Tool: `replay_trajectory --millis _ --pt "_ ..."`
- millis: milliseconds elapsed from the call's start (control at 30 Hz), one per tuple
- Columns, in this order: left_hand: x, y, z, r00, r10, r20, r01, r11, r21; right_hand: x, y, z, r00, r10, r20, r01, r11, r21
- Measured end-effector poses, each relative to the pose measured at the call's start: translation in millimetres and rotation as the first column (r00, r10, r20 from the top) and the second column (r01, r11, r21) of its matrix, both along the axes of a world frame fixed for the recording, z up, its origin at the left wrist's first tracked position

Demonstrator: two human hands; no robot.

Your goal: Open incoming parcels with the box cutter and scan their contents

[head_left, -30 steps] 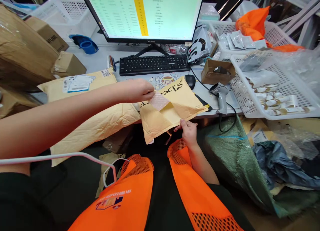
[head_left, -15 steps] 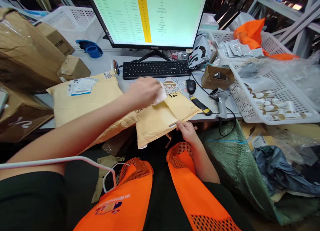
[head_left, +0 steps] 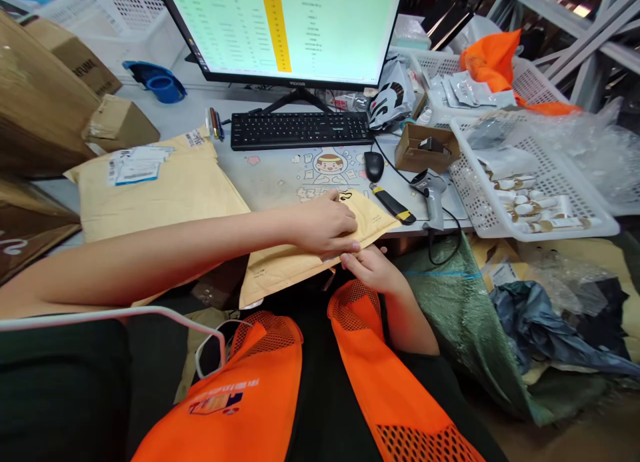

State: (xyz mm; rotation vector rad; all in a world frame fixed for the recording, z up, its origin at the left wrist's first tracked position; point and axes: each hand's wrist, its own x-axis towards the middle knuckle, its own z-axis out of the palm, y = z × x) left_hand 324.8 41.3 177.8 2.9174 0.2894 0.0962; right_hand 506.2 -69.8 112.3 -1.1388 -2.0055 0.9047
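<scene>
A yellow padded envelope [head_left: 280, 269] lies tilted at the desk's front edge, its near side hanging over toward my lap. Across its middle rests my left hand [head_left: 327, 225], fingers curled down at the near edge. My right hand [head_left: 373, 269] pinches that same edge from the front, its fingertips close beside the left ones. Black handwriting shows at the envelope's far side, partly covered by my left hand. A larger yellow padded envelope [head_left: 165, 202] with white labels lies to the left, under my left forearm.
Beyond the envelope are a keyboard [head_left: 300, 130], a mouse [head_left: 373, 167] and a monitor [head_left: 325, 35]. To the right lie a black-and-yellow cutter [head_left: 393, 204], a barcode scanner [head_left: 435, 199] and a white basket [head_left: 540, 232] of small tubes. Cardboard boxes [head_left: 120, 123] stand left.
My left hand has come down and nearer, from above the envelope onto it beside my right hand. The white piece it held is out of sight. The view has shifted slightly.
</scene>
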Motion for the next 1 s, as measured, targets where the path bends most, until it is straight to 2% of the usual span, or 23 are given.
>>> replay_trajectory --millis 133,300,367,467,567,633,700,767,833,900,933,967,1000 --pt "3.3 -4.0 6.6 0.999 -0.026 -0.042 0.021 0.993 -0.113 -4.8 6.7 1.9 1.0 0.015 0.01 -0.015 1.0 -0.02" --pt "-7.9 -7.4 18.0 0.991 -0.097 -0.087 0.084 0.986 -0.146 -5.5 10.1 -0.7 0.996 0.081 -0.037 -0.08 0.997 0.023" --pt "-21.0 4.0 28.7 0.994 -0.064 -0.085 0.055 0.993 -0.102 -1.0 10.0 -2.8 0.995 0.095 -0.019 -0.094 0.993 0.076" --pt "-50.6 42.5 52.2 0.994 0.104 -0.034 -0.101 0.991 0.089 9.6 11.2 -8.9 0.998 0.062 -0.016 -0.06 0.99 0.125" --pt "-88.4 92.6 76.6 0.968 0.238 0.077 -0.25 0.917 0.312 21.9 15.2 -18.4 0.999 0.027 -0.039 -0.022 0.992 0.126" --pt "-114.3 123.9 85.5 0.925 0.331 0.189 -0.381 0.823 0.422 29.9 19.6 -25.0 0.996 -0.017 -0.09 0.023 0.997 0.068" --pt "-134.8 149.5 84.4 0.847 0.438 0.301 -0.531 0.712 0.459 35.3 25.8 -29.9 0.98 -0.117 -0.159 0.117 0.993 -0.008" --pt "-143.2 164.7 74.3 0.778 0.532 0.334 -0.628 0.639 0.444 35.3 33.6 -31.7 0.949 -0.223 -0.221 0.22 0.975 -0.039" --pt "-134.8 163.4 61.1 0.737 0.592 0.327 -0.675 0.61 0.415 28.8 41.8 -29.7 0.915 -0.292 -0.277 0.297 0.955 -0.026" --pt "-110.8 141.5 50.6 0.717 0.59 0.371 -0.697 0.622 0.358 17.2 48.6 -24.2 0.888 -0.313 -0.337 0.327 0.945 -0.016" --pt "-95.2 123.8 47.1 0.716 0.557 0.42 -0.691 0.65 0.316 10.7 51.0 -20.4 0.878 -0.31 -0.364 0.328 0.944 -0.011" --pt "-78.8 103.2 44.6 0.726 0.502 0.47 -0.659 0.704 0.264 4.2 52.6 -16.2 0.873 -0.297 -0.386 0.322 0.947 0.001" --pt "-63.0 81.6 42.8 0.755 0.423 0.501 -0.58 0.787 0.209 -1.8 53.5 -11.8 0.873 -0.275 -0.403 0.308 0.951 0.019"
